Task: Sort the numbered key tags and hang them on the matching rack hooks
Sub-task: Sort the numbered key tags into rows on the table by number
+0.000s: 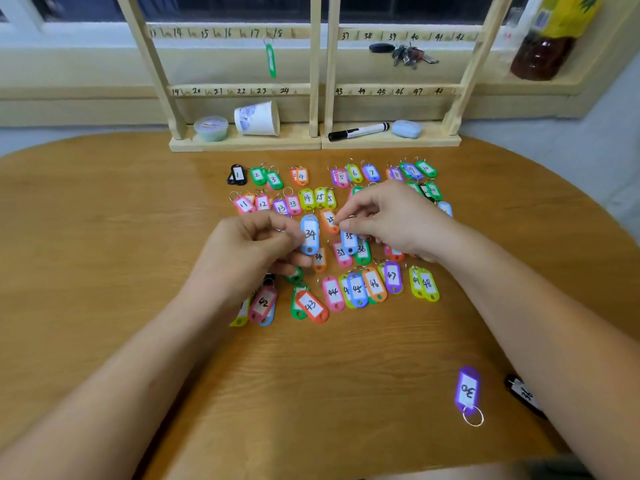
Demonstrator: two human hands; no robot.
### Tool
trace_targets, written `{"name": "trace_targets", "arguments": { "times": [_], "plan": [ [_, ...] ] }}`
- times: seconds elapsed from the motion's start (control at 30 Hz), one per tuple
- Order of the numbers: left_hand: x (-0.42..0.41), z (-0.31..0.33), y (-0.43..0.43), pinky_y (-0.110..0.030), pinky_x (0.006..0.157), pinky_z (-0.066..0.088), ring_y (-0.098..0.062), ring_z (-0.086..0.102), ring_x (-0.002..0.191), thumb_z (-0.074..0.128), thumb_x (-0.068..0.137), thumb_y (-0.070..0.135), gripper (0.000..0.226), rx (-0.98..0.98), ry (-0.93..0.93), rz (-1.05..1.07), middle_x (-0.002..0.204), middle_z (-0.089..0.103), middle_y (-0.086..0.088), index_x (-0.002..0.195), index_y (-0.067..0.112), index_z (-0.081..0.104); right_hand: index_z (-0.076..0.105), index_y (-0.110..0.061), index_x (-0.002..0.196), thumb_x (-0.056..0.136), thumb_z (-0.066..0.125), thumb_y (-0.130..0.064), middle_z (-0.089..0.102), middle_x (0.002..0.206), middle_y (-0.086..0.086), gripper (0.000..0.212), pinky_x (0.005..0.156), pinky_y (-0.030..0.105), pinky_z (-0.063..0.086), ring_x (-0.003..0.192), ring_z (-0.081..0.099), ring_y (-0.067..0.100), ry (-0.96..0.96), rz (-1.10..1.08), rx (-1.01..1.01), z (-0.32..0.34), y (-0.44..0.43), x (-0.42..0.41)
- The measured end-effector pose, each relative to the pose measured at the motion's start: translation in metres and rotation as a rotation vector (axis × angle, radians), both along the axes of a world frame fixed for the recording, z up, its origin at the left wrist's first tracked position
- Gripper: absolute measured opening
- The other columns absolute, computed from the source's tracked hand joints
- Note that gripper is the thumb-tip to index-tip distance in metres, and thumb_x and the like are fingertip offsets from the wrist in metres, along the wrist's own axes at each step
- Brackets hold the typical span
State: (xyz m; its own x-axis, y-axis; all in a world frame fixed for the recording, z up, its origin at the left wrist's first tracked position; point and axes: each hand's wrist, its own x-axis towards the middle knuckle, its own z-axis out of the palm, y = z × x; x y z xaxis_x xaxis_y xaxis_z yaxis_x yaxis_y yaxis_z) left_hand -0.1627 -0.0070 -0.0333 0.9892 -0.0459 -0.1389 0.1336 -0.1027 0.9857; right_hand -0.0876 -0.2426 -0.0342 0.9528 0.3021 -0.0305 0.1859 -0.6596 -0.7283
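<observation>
Head view: a wooden table (104, 237) carries rows of coloured key tags laid in number order, from tag 1 (237, 174) at the far left of the back row to tag 48 (428, 285) at the right of the near row. The left hand (256, 244) has its fingers curled and pinches blue tag 34 (310, 235) by its left edge, in the middle of the spread. The right hand (384, 220) is curled too, thumb and forefinger pinched together at the ring end of blue tag 35 (349, 239), just beside tag 34. Purple tag 30 (468, 389) lies apart near the table's front right, a black tag (523, 393) beside it. Behind the tags stands the wooden rack (317, 88) with numbered rails; a green tag (270, 60) hangs under 18 and a bunch of keys (410, 55) under 39 and 40. A paper cup (258, 117) and a marker (358, 130) lie on its base.
</observation>
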Motion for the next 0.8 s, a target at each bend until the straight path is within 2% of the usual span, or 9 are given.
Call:
{"name": "trace_targets", "arguments": {
  "times": [0.1, 0.27, 0.4, 0.47, 0.53, 0.67, 0.8],
  "plan": [
    [-0.001, 0.001, -0.001, -0.022, 0.063, 0.061, -0.023, 0.08, 0.08, 0.068, 0.101, 0.005, 0.008, 0.009, 0.016, 0.004, 0.089, 0.08, -0.019, 0.102, -0.001, 0.073, 0.083, -0.03, 0.093, 0.09, 0.085, -0.028, 0.076, 0.081, -0.003, 0.004, 0.083, 0.046, 0.059, 0.082, 0.071, 0.02, -0.018, 0.022, -0.074, -0.003, 0.003, 0.003],
    [0.0, -0.001, 0.0, -0.017, 0.055, 0.054, -0.021, 0.08, 0.078, 0.068, 0.1, 0.007, 0.009, 0.099, 0.017, 0.041, 0.084, 0.08, -0.013, 0.098, 0.001, 0.074, 0.082, -0.032, 0.095, 0.091, 0.082, -0.032, 0.073, 0.084, -0.017, 0.004, 0.079, 0.032, 0.055, 0.079, 0.065, 0.003, -0.1, 0.018, -0.141, -0.004, 0.004, 0.0],
    [0.003, -0.006, -0.004, -0.015, 0.053, 0.047, -0.004, 0.067, 0.057, 0.074, 0.094, 0.014, 0.007, 0.312, -0.018, 0.076, 0.07, 0.077, -0.001, 0.088, 0.014, 0.078, 0.081, -0.034, 0.097, 0.093, 0.08, -0.03, 0.067, 0.078, -0.03, 0.005, 0.073, 0.022, 0.045, 0.076, 0.06, -0.006, -0.13, -0.003, -0.079, -0.005, 0.0, -0.002],
    [0.006, -0.009, -0.007, -0.022, 0.059, 0.049, -0.004, 0.063, 0.056, 0.077, 0.089, 0.019, 0.008, 0.445, -0.036, 0.053, 0.068, 0.075, 0.005, 0.081, 0.019, 0.079, 0.081, -0.033, 0.097, 0.093, 0.08, -0.028, 0.068, 0.078, -0.029, 0.006, 0.075, 0.023, 0.046, 0.075, 0.061, -0.004, -0.132, -0.012, -0.033, -0.004, -0.005, -0.007],
    [0.009, -0.01, -0.012, -0.026, 0.062, 0.052, -0.008, 0.067, 0.061, 0.077, 0.087, 0.023, 0.01, 0.553, -0.064, 0.023, 0.07, 0.076, 0.009, 0.078, 0.022, 0.078, 0.081, -0.033, 0.096, 0.094, 0.079, -0.027, 0.069, 0.079, -0.028, 0.008, 0.074, 0.024, 0.048, 0.075, 0.061, 0.0, -0.143, -0.037, -0.013, 0.0, -0.012, -0.013],
    [0.014, -0.009, -0.023, -0.012, 0.051, 0.042, -0.002, 0.066, 0.065, 0.076, 0.088, 0.025, 0.012, 0.693, -0.157, 0.021, 0.069, 0.074, 0.013, 0.076, 0.025, 0.076, 0.081, -0.032, 0.094, 0.094, 0.079, -0.024, 0.072, 0.082, -0.016, 0.008, 0.074, 0.027, 0.051, 0.077, 0.063, 0.011, -0.15, -0.064, 0.039, 0.005, -0.027, -0.031],
    [0.012, -0.01, -0.025, -0.014, 0.051, 0.043, 0.001, 0.067, 0.064, 0.072, 0.091, 0.022, 0.012, 0.657, -0.193, 0.069, 0.071, 0.075, 0.014, 0.08, 0.024, 0.075, 0.081, -0.03, 0.097, 0.095, 0.078, -0.022, 0.068, 0.077, -0.03, 0.009, 0.065, 0.015, 0.044, 0.069, 0.057, 0.002, -0.155, -0.087, 0.074, 0.009, -0.047, -0.051]
  ]
}}
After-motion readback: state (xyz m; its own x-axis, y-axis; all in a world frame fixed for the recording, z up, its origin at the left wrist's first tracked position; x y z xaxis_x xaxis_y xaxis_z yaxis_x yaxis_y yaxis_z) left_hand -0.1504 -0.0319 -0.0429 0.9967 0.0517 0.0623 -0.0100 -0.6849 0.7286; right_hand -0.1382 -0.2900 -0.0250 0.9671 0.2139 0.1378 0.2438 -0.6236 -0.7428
